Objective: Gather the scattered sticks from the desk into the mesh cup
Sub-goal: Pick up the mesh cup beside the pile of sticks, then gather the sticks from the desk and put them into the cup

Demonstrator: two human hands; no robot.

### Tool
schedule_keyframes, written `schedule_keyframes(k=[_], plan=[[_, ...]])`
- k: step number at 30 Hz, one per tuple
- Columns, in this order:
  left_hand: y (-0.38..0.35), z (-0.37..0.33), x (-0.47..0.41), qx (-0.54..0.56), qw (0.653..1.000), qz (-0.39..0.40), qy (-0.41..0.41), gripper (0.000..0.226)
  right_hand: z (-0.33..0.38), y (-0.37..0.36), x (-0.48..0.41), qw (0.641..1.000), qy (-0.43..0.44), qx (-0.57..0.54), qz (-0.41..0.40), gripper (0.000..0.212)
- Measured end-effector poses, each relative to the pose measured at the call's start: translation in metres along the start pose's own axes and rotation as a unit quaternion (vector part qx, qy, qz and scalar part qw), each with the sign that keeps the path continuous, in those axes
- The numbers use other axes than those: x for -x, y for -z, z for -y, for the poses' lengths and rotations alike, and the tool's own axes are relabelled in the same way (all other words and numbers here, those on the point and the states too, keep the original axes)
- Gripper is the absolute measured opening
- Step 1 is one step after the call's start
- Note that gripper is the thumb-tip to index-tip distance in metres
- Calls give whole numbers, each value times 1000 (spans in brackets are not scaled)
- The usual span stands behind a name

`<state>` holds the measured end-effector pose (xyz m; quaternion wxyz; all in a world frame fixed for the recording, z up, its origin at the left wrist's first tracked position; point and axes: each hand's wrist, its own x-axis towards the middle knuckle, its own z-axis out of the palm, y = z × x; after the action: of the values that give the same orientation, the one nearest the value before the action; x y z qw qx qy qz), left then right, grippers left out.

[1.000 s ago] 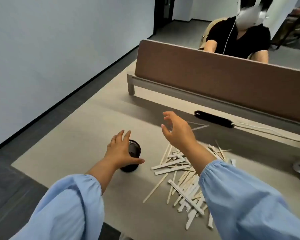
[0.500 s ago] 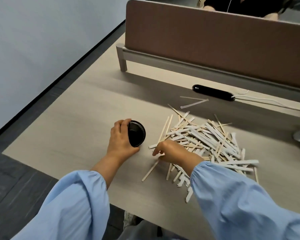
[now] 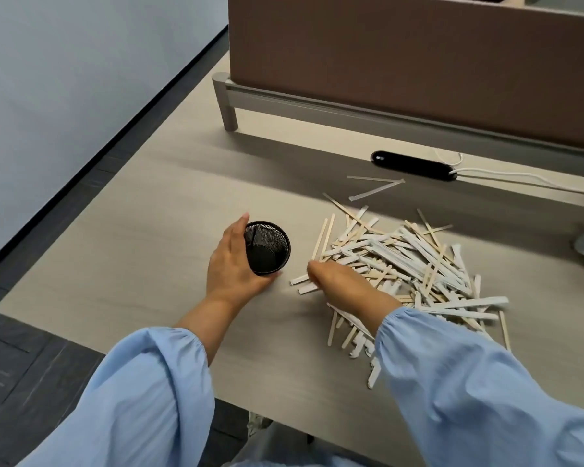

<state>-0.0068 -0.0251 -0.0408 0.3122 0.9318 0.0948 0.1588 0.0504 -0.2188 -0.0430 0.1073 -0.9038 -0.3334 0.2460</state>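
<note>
Steadying the round black mesh cup, the left hand is wrapped around its wall, so loading won't tip it; the right hand is curled, fingertips together, over the heap of pale wooden sticks, its grip hidden.

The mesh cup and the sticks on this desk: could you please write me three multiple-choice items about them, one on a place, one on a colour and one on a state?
1. Where does the mesh cup stand relative to the pile of sticks?
A. To its left
B. To its right
C. On top of it

2. What colour is the mesh cup?
A. White
B. Black
C. Red

3. What is the left hand doing?
A. Lying flat on the desk, away from the cup
B. Raised in the air
C. Wrapped around the side of the cup

Answers:
1. A, as the cup sits left of the pile, apart from it.
2. B, as its mesh wall and rim are black.
3. C, as the palm and fingers curve against the cup's wall while the right hand reaches into the pile's near-left edge.
</note>
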Motion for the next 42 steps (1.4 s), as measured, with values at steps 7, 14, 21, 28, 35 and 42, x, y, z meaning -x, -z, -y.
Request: schedule_keyframes(k=[7, 14, 21, 28, 35, 42], plan=[[-7, -6, -8, 16, 1000, 9, -13, 99, -26, 3, -6, 993, -38, 110, -16, 50], [-9, -4, -17, 1, 1000, 14, -22, 99, -25, -3, -19, 984, -24, 173, -35, 29], [-14, 0, -28, 2, 999, 21, -37, 100, -30, 4, -18, 989, -39, 123, -75, 19], [-22, 1, -52, 7, 998, 28, -58, 99, -36, 19, -37, 945, -229, -180, -151, 36], [-25, 6, -78, 10, 995, 42, -89, 96, -32, 25, -80, 885, -354, -260, -154, 36], [-28, 16, -103, 10, 989, 54, -134, 96, -18, 25, -104, 907, -370, -175, -99, 23]])
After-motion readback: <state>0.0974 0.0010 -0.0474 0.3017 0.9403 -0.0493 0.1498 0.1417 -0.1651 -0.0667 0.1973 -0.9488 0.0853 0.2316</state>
